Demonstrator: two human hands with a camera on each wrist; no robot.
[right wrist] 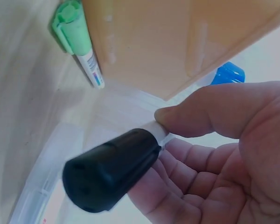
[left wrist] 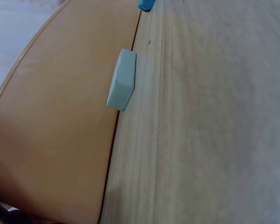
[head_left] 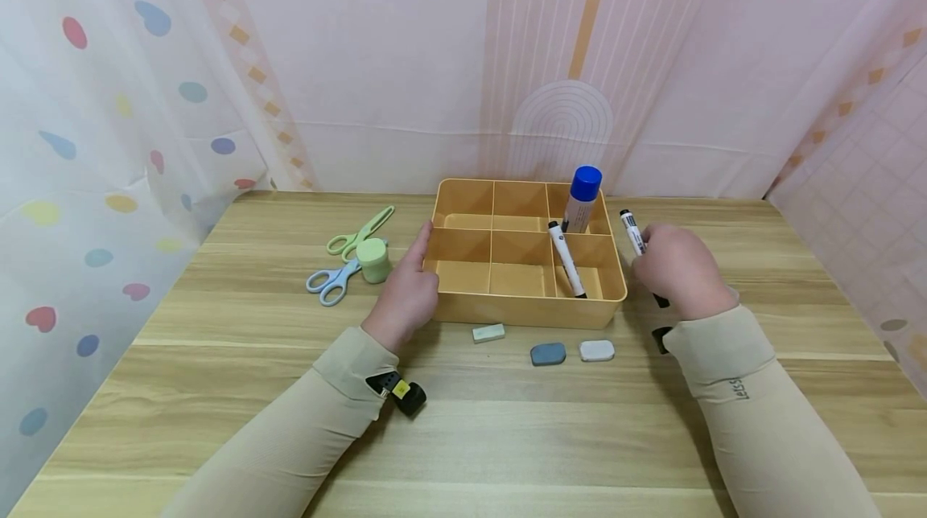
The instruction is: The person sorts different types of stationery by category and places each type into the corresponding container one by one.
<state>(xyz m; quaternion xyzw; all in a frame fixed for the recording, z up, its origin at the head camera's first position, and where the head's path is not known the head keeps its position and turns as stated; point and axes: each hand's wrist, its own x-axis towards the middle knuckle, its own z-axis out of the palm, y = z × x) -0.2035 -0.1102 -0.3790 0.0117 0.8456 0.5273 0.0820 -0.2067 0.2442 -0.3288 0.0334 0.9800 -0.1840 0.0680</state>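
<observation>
My right hand (head_left: 681, 270) pinches a white marker with a black cap (right wrist: 112, 170) between thumb and fingers, just right of the orange six-compartment box (head_left: 525, 310). In the right wrist view the capped end points toward the camera. My left hand (head_left: 407, 293) rests against the box's left side, its index finger straight along the wall and its other fingers largely hidden. Another white marker (head_left: 567, 261) leans in the front right compartment. Behind it, a bottle with a blue cap (head_left: 582, 198) stands in the back right compartment.
In front of the box lie a pale eraser-like block (head_left: 488, 333), a blue-grey one (head_left: 548, 354) and a white one (head_left: 597, 351). Green scissors (head_left: 360, 234), blue scissors (head_left: 333, 280) and a green cylinder (head_left: 373, 261) are at left. A green-capped pen (right wrist: 79, 39) lies beside the box.
</observation>
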